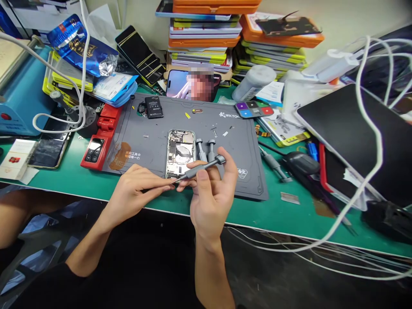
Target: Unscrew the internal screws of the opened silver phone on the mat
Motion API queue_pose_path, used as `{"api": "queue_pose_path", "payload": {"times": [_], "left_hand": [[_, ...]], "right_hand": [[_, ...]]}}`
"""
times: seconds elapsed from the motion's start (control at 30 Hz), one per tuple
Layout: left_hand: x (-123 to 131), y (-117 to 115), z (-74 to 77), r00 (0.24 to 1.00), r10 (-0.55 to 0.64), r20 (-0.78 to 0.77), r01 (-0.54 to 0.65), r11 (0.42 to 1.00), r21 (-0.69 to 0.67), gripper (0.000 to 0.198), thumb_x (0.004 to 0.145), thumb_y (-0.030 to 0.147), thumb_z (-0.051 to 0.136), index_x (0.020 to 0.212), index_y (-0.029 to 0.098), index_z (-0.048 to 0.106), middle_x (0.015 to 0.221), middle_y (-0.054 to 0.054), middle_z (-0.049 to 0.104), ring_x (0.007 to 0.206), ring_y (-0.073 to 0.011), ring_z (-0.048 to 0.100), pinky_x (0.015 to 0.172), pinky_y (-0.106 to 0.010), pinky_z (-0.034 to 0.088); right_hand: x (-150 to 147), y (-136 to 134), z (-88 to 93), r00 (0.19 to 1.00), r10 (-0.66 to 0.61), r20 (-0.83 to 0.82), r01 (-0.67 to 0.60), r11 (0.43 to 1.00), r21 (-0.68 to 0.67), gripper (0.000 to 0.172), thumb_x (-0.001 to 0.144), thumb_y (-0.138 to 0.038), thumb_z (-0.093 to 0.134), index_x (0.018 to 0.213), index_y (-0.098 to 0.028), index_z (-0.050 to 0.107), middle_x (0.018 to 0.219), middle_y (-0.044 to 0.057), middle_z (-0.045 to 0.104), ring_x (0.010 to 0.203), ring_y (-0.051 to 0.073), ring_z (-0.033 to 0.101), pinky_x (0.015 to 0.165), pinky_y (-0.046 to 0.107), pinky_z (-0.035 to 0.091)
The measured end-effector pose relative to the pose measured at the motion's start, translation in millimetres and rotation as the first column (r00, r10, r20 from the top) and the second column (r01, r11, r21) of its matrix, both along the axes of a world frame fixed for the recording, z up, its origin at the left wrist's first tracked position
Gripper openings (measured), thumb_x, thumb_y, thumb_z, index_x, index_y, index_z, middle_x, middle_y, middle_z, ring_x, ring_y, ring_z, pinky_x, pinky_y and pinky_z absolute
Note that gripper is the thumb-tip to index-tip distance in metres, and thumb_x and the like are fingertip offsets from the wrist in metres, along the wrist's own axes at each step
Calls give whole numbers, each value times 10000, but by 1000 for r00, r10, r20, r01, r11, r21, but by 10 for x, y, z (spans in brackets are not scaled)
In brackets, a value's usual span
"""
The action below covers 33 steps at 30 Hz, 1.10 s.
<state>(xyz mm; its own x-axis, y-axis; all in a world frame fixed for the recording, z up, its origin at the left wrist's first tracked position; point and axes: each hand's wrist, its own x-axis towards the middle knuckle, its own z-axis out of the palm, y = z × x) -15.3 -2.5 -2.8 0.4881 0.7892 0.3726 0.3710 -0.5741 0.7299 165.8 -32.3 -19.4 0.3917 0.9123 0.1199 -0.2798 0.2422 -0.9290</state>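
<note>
An opened phone (180, 150) lies on the grey work mat (154, 148), its inner parts bare. My right hand (210, 193) grips a grey screwdriver (202, 167), tilted so its tip points down and left past the phone's lower end. My left hand (138, 186) is closed, thumb and forefinger pinched together at the screwdriver's tip; whether a small part sits between them is too small to tell. Two more grey screwdrivers (201, 150) lie on the mat just right of the phone. Behind the phone is a removed black battery (154, 107).
A red device (93, 150) borders the mat's left side. Stacked orange and yellow boxes (204, 43) stand behind, with a lit phone (177, 83) leaning before them. Another screwdriver (275, 165) lies right of the mat. A white cable (375, 128) loops across the right side.
</note>
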Motion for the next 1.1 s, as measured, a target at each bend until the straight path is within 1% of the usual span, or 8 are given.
{"api": "queue_pose_path", "payload": {"times": [0.2,0.33,0.47,0.7,0.83,0.93,1.1], "left_hand": [[-8,-13,-1,1000,-1,16,1,1000,-29,218,1038,191,758,1206,305,839,1069,39,875,903,-139,795,884,-331,472],[8,-19,17,1000,22,5,-22,999,-39,193,1040,211,755,1186,298,846,1062,22,876,897,-159,796,882,-343,481],[15,-24,34,999,24,-23,-25,999,-46,195,1055,227,729,1194,295,848,1075,7,876,890,-171,797,878,-353,483],[4,-22,33,1000,11,5,-11,999,-46,213,1050,203,737,1208,299,844,1080,17,876,891,-162,795,869,-348,474],[-2,-22,24,1000,12,9,-11,999,-45,181,1040,193,754,1173,274,846,1073,18,877,891,-158,791,874,-346,470],[-7,-24,16,1000,12,-8,-12,998,-58,158,1063,237,731,1159,283,848,1084,13,875,891,-170,789,885,-360,477],[-11,-24,15,1000,7,-12,-8,999,-54,151,1080,288,713,1138,279,852,1076,7,876,873,-167,783,874,-362,482]], "right_hand": [[-1,-20,-1,998,7,55,-6,1000,-20,496,1059,-292,623,1528,-388,491,1085,3,743,682,114,725,685,308,697],[-4,-24,-4,997,8,76,-7,1000,-18,501,1062,-298,614,1533,-408,487,1095,7,741,694,130,737,685,327,698],[-9,-22,-7,993,-14,117,15,1000,-11,498,1072,-290,591,1545,-395,474,1106,17,745,728,140,751,691,330,697],[-8,-18,6,999,6,44,-5,1000,-28,493,1054,-306,637,1519,-402,502,1100,4,739,729,135,752,725,342,710],[-5,-16,5,999,16,52,-14,999,-33,513,1051,-314,639,1535,-391,490,1086,12,740,764,150,763,732,350,713],[-1,-16,0,998,21,57,-19,999,-40,517,1052,-311,635,1541,-387,486,1076,12,744,771,156,763,737,356,713],[7,-15,-10,999,33,37,-32,999,-24,515,1048,-307,645,1534,-394,498,1068,-3,748,707,130,734,723,336,707]]}}
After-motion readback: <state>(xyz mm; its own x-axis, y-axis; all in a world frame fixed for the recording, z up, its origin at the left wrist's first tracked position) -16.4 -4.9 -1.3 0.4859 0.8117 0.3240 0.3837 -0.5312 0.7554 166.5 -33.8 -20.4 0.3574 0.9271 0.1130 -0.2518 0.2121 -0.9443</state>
